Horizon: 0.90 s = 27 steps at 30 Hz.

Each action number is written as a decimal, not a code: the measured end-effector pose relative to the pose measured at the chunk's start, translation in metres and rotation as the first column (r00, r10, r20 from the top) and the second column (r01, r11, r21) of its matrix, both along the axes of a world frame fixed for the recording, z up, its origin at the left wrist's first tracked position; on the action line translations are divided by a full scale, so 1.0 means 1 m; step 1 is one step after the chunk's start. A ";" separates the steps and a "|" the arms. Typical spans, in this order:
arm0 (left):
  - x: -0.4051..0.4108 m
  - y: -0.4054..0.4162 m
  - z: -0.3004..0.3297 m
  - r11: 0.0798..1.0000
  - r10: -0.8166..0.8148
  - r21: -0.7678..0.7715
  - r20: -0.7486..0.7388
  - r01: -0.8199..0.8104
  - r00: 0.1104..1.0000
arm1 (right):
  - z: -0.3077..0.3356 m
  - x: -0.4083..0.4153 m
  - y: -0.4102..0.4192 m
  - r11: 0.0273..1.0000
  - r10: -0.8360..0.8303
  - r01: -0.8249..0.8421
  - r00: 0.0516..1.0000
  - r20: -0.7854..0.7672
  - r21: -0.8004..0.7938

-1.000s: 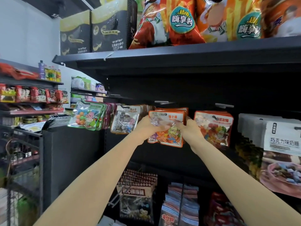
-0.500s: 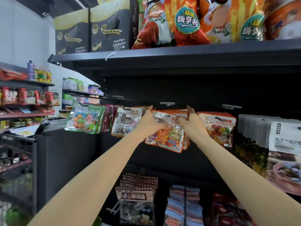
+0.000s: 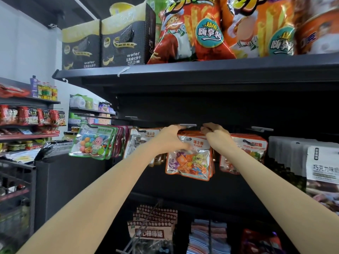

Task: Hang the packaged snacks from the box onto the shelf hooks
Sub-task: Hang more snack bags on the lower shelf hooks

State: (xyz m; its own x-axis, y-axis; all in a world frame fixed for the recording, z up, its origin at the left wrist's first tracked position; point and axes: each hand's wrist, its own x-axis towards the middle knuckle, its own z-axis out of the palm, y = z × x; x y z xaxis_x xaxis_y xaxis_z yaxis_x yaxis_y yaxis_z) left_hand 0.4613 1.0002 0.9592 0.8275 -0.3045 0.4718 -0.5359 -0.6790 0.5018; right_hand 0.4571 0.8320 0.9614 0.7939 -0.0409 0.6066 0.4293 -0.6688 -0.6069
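The fingers (image 3: 206,129) of the right hand (image 3: 216,138) are curled over the top edge of the orange candy packet (image 3: 190,160), and the header strip is pinched there. On the other side the left hand (image 3: 169,139) is wrapped round the packet's upper left corner, thumb across the front near the hang hole. The packet is held right at the hook (image 3: 188,125) under the dark shelf (image 3: 201,70), between a clear stone-candy packet (image 3: 139,140) and a red gummy packet (image 3: 253,145); whether the hole is already threaded cannot quite be made out. A light, crinkly pouch is judged here: glossy film, slippery, limp below, loose sweets shifting inside. The stiffer sealed header, either side of the hole, is judged the best place for it to be taken, so the film is kept flat and the hole open to the hook.
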 end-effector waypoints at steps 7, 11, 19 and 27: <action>0.002 -0.006 0.028 0.919 0.063 0.394 -0.111 -0.014 0.992 | 0.025 0.013 0.010 0.938 -0.156 0.067 0.958 -0.242 -0.340; 0.018 -0.008 0.026 0.899 0.103 0.437 -0.145 -0.030 0.984 | 0.023 0.016 0.007 0.913 -0.191 0.079 0.950 -0.247 -0.400; 0.024 -0.007 0.024 0.887 0.133 0.457 -0.124 -0.063 0.983 | 0.020 0.024 0.005 0.796 -0.237 0.081 0.953 -0.186 -0.600; 0.023 -0.007 0.018 0.903 0.099 0.425 -0.061 -0.064 0.993 | 0.018 0.029 0.007 0.911 -0.233 0.141 0.951 -0.202 -0.387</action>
State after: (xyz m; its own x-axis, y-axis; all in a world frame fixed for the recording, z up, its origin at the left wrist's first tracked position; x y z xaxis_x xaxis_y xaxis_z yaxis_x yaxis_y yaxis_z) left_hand 0.4846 0.9936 0.9775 0.8872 -0.3903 0.2459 -0.4401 -0.8760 0.1973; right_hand 0.4857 0.8393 0.9791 0.9160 -0.0162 0.4010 0.1473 -0.9158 -0.3737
